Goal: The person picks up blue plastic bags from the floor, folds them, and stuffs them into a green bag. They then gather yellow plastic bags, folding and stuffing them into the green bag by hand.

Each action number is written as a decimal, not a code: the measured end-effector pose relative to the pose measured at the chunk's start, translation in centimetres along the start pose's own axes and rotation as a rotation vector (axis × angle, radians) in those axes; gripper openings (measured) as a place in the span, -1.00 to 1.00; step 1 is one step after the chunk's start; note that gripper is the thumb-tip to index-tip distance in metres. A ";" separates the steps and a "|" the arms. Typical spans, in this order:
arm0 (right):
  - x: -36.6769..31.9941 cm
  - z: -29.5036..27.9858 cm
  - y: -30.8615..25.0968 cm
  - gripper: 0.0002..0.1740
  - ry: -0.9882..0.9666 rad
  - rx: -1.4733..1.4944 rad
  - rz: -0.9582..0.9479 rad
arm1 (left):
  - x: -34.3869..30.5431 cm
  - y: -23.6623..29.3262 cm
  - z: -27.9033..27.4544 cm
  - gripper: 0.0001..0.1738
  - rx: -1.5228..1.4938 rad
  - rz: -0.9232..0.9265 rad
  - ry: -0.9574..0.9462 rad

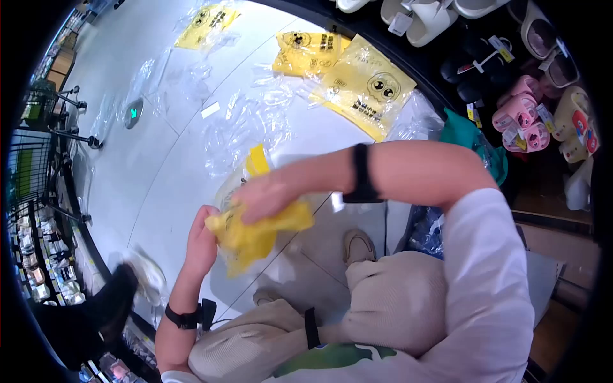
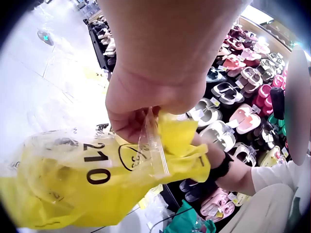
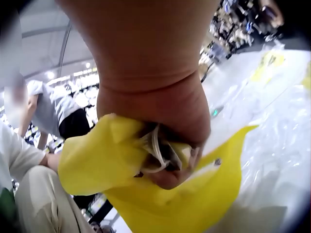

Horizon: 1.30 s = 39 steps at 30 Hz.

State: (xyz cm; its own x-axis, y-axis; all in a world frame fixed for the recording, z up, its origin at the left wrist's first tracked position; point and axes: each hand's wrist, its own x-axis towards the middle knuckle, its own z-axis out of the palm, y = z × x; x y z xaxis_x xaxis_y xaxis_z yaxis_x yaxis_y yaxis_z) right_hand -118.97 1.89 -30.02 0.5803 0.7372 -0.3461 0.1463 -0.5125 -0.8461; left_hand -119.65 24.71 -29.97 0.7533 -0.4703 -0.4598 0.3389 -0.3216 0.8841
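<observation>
Above the floor between the knees, both hands hold a crumpled yellow plastic bag [image 1: 246,246] with a see-through part. My left hand [image 1: 202,236] grips its upper edge at the left. In the left wrist view, a clear zip strip [image 2: 159,148] comes out from under those fingers, and the clear and yellow bag body [image 2: 97,165] below is printed 210. My right hand [image 1: 265,196] reaches across from the right. In the right wrist view its fingers [image 3: 170,179] curl round bunched yellow plastic [image 3: 97,155] with a clear edge in the grip.
Flat yellow printed bags [image 1: 367,86] and loose clear wrappers [image 1: 249,124] lie on the tiled floor ahead. A rack of slippers [image 1: 523,115] stands at the right, beside a green bag [image 1: 463,131]. At the left are a shopping cart [image 1: 29,159] and another person's dark-clothed leg [image 1: 83,313].
</observation>
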 end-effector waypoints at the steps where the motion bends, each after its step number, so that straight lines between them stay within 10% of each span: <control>1: 2.1 0.9 -0.6 -0.60 -0.074 0.008 -0.030 | 0.1 -0.4 0.2 -0.89 -0.040 0.133 0.057; 6: 9.4 4.9 1.8 -0.61 -0.151 -0.293 0.022 | -1.6 2.9 0.9 -0.85 0.108 0.060 -0.008; 9: 13.1 9.4 4.3 -0.62 0.170 -0.021 -0.015 | -2.2 2.6 2.0 -0.83 -0.056 -0.062 0.034; 11: 17.5 14.5 6.2 -0.63 0.152 -0.760 0.285 | -2.2 2.9 1.9 -0.81 -0.129 -0.094 0.051; 22: 11.2 4.9 -2.4 -0.60 -0.170 -0.700 0.281 | -0.8 7.2 1.1 -0.79 0.078 0.008 0.220; 24: 11.3 3.7 -3.2 -0.61 -0.055 -0.389 -0.068 | -0.6 9.3 0.2 -0.77 0.266 -0.008 0.240; 28: 10.5 -0.5 -5.2 -0.62 -0.015 0.260 0.071 | -0.2 12.5 -2.1 -0.79 0.303 0.009 0.312; 30: 14.6 -0.5 -3.9 -0.71 -0.315 1.008 -0.169 | 0.8 13.1 -2.4 -0.79 0.270 0.078 0.347; 39: 13.4 -2.0 3.2 -0.85 0.437 2.185 -0.119 | 7.2 10.4 0.6 -0.87 -0.096 0.158 0.024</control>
State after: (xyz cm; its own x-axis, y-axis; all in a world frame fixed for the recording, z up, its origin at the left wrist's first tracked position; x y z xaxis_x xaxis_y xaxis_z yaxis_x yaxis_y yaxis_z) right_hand -109.12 9.22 -36.58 0.7721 0.4461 -0.4527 -0.4829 0.8748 0.0385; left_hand -111.03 17.47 -24.14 0.8141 -0.4891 -0.3132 0.2665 -0.1646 0.9497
